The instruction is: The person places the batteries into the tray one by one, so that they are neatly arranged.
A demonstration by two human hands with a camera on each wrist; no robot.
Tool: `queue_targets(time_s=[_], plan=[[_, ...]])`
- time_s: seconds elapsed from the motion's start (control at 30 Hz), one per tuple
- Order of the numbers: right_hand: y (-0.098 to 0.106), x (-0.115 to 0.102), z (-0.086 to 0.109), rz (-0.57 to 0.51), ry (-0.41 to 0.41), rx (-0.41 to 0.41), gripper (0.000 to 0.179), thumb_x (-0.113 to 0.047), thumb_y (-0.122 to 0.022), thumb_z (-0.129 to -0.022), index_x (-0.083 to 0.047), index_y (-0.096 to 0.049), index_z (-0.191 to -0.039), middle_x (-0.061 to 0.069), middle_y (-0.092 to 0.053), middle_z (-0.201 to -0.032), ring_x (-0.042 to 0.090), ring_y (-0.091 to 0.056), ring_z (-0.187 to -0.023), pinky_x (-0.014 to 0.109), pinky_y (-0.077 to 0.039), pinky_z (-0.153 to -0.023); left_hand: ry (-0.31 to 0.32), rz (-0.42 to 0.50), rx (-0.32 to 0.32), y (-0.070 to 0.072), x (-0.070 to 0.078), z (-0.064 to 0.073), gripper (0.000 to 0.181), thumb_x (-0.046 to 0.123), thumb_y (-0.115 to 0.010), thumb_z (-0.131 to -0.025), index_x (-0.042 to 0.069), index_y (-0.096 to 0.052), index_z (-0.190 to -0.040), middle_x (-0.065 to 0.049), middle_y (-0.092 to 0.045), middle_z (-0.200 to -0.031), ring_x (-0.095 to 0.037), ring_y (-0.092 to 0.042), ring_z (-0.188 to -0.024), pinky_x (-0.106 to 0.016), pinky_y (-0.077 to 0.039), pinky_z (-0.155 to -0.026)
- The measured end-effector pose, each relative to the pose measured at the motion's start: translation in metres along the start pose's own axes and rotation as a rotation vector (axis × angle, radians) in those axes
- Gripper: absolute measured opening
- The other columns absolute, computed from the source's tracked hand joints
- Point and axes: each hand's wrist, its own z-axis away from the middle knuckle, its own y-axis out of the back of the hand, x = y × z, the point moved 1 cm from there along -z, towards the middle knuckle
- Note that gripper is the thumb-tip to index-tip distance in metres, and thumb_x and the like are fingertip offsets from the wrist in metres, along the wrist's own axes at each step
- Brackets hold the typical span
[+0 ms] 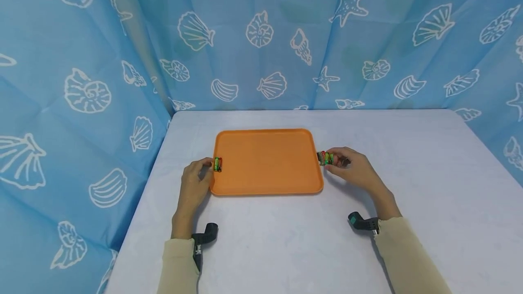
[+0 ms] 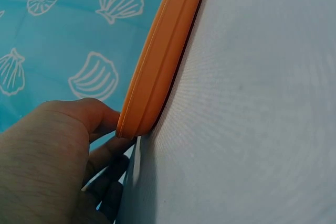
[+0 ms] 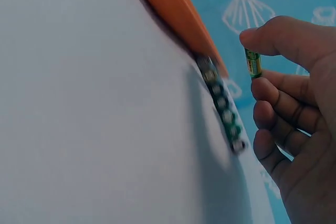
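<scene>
My left hand (image 1: pixel 197 180) is at the left edge of an orange tray (image 1: pixel 265 162). Its thumb and forefinger meet the rim, and the tips are partly hidden behind it in the left wrist view. Just inside that edge, by those fingertips, lie a few small batteries (image 1: pixel 218 164), green and red. Past the tray's right edge, my right hand (image 1: pixel 353 167) pinches one small green battery (image 3: pixel 253 62) between thumb and forefinger, the other fingers curled below. A row of several batteries (image 3: pixel 223 106) lies alongside the tray, left of this hand in the right wrist view.
A white cloth covers the table (image 1: pixel 282 239). Blue curtains (image 1: pixel 245 58) with white shell prints hang behind the table and along its left side. A black wrist camera (image 1: pixel 206 235) is strapped to the left wrist, another camera (image 1: pixel 361 222) to the right.
</scene>
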Motion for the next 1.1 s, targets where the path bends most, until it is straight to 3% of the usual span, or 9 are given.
queue_targets(time_s=[0.17, 0.4, 0.7, 1.1], plan=[[-0.012, -0.023, -0.004, -0.009, 0.010, -0.019, 0.045, -0.025, -0.078, -0.088, -0.007, -0.064, -0.127, 0.005, -0.058, -0.097, 0.021, -0.053, -0.088, 0.030, -0.050, -0.076, -0.003, -0.001, -0.001, 0.001, 0.000, -0.001, 0.033, 0.020, -0.053, -0.103, 0.013, -0.060, -0.135, -0.007, -0.057, -0.131, -0.028, -0.036, -0.139, -0.051, -0.029, -0.115], [-0.029, -0.049, -0.013, 0.041, 0.125, -0.040, 0.046, -0.026, -0.077, -0.089, -0.009, -0.063, -0.129, 0.004, -0.057, -0.095, 0.021, -0.052, -0.083, 0.035, -0.047, -0.070, -0.030, 0.017, 0.002, 0.001, 0.001, -0.002, 0.032, 0.019, -0.054, -0.102, 0.012, -0.061, -0.133, -0.008, -0.057, -0.129, -0.029, -0.037, -0.138, -0.052, -0.029, -0.114], [-0.053, -0.063, -0.022, 0.063, 0.162, -0.081, 0.046, -0.027, -0.079, -0.087, -0.011, -0.064, -0.128, 0.002, -0.061, -0.106, 0.020, -0.052, -0.088, 0.036, -0.048, -0.074, -0.024, 0.006, 0.010, 0.003, -0.002, -0.002, 0.032, 0.019, -0.054, -0.102, 0.012, -0.060, -0.133, -0.008, -0.057, -0.130, -0.029, -0.037, -0.138, -0.051, -0.028, -0.115], [-0.079, -0.079, -0.029, 0.003, 0.178, -0.104, 0.044, -0.027, -0.080, -0.087, -0.011, -0.066, -0.125, -0.001, -0.058, -0.099, 0.018, -0.052, -0.086, 0.033, -0.049, -0.074, -0.004, 0.013, 0.005, 0.001, -0.002, -0.003, 0.032, 0.020, -0.054, -0.103, 0.014, -0.060, -0.134, -0.006, -0.056, -0.130, -0.028, -0.036, -0.138, -0.051, -0.029, -0.115]])
